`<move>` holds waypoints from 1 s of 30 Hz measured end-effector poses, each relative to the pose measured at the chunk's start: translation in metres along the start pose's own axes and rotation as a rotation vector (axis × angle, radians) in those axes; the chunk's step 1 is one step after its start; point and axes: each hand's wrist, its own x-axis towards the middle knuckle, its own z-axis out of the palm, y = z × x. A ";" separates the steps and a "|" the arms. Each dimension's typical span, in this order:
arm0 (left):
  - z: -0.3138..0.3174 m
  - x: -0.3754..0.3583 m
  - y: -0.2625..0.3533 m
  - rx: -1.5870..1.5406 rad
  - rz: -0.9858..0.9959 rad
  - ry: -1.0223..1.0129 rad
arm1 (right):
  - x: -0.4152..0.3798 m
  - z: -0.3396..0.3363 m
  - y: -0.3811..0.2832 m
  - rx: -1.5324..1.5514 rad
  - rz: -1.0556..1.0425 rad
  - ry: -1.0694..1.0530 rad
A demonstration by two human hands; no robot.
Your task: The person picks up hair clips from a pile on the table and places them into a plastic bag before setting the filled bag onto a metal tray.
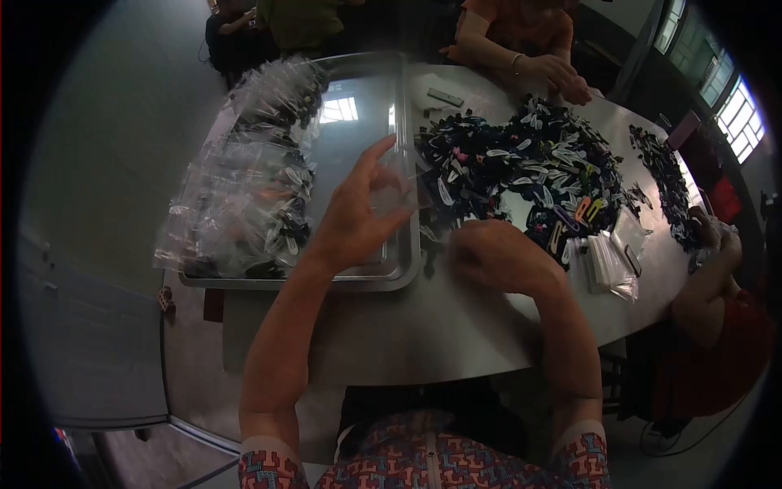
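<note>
My left hand point(355, 213) is raised over the right side of a metal tray point(358, 278), thumb and forefinger apart, other fingers blurred. A faint clear sheen shows near its fingertips, but I cannot make out anything held. Just right of the tray, my right hand point(498, 259) is curled above the table, slightly smeared, its fingertips hidden from view. Beyond it spreads a pile of dark and white snap hair clips point(538, 163). Filled clear plastic bags point(236, 196) heap on the tray's left half.
A stack of clear bags point(604, 259) lies right of my right hand. A flat greenish bar point(445, 97) rests near the table's point(391, 338) far edge. More clips point(661, 175) lie at right. Co-workers sit across point(521, 37) and at the right point(709, 326).
</note>
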 end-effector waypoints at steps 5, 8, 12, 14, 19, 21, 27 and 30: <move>0.002 -0.001 -0.001 0.037 -0.010 -0.022 | 0.007 0.003 -0.004 0.118 -0.079 0.091; 0.002 -0.001 0.002 0.044 -0.036 -0.028 | 0.010 0.013 -0.015 0.145 -0.120 0.096; 0.005 -0.002 -0.003 0.030 -0.023 -0.029 | 0.010 0.014 -0.022 0.018 -0.092 0.109; 0.007 -0.002 -0.004 0.000 -0.039 -0.042 | 0.009 0.014 -0.021 0.007 -0.088 0.109; 0.006 -0.003 -0.004 -0.003 -0.026 -0.054 | 0.006 0.016 -0.028 -0.086 -0.038 0.092; 0.007 -0.003 -0.004 -0.001 -0.032 -0.060 | 0.006 0.019 -0.025 -0.077 -0.071 0.126; 0.007 -0.003 -0.002 0.013 -0.038 -0.069 | 0.003 -0.018 -0.016 0.235 0.005 0.314; 0.011 -0.003 -0.001 -0.081 -0.072 -0.075 | 0.002 -0.023 -0.029 0.400 -0.019 0.511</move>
